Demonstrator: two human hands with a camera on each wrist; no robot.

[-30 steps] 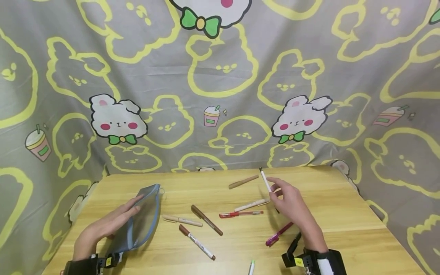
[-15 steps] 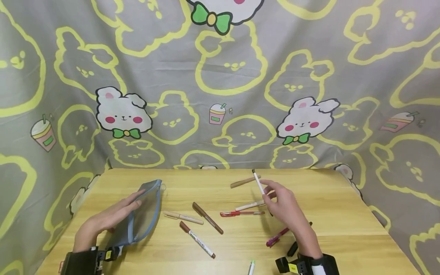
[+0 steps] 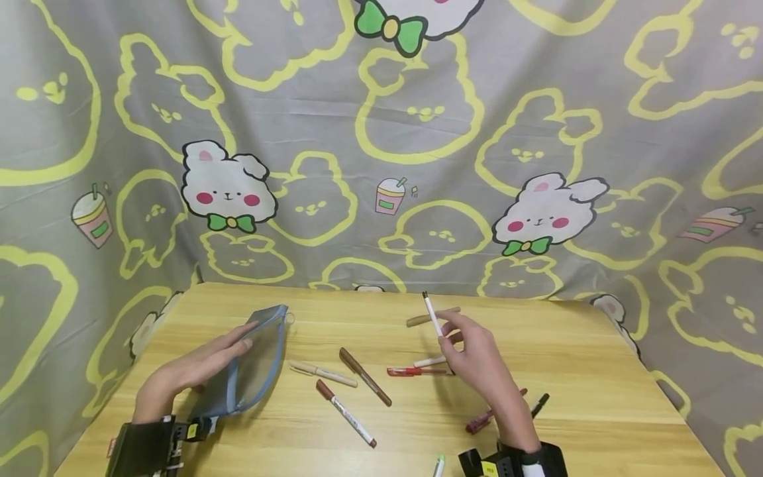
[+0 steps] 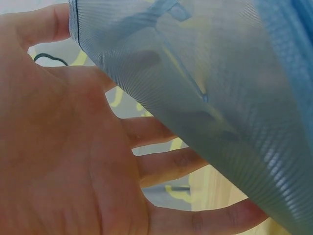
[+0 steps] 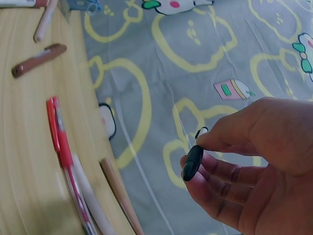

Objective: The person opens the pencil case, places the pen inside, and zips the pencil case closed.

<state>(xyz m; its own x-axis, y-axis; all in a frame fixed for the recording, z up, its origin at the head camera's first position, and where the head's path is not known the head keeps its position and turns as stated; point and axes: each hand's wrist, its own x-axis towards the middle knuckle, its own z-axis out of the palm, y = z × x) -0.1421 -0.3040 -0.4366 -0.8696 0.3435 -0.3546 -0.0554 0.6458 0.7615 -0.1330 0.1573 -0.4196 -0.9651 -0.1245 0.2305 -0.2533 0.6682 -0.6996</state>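
My right hand (image 3: 473, 351) pinches a white pen (image 3: 433, 315) with black ends between thumb and fingers, tilted and raised over the table. In the right wrist view its dark end (image 5: 193, 164) pokes out between the fingertips. At the left, my left hand (image 3: 199, 364) holds a blue-edged translucent mesh pouch (image 3: 259, 368), tilted up with its mouth towards the pens. In the left wrist view the mesh (image 4: 210, 137) hides the fingertips behind it. Below my right hand lie a red gel pen (image 3: 411, 371) and a pale marker (image 3: 426, 362), partly covered by it.
On the wooden table (image 3: 334, 457) lie a beige marker (image 3: 324, 374), a brown marker (image 3: 365, 376), a red-brown and white marker (image 3: 348, 414), a tan marker (image 3: 417, 320), a magenta pen (image 3: 477, 423), a black pen (image 3: 540, 404) and a green-tipped pen (image 3: 440, 464). A patterned curtain (image 3: 334, 119) surrounds it.
My right hand has moved left with the white pen, now reaching over the pale marker and red pen. More of the black pen shows. My left hand keeps its hold on the pouch; the head view has shifted slightly.
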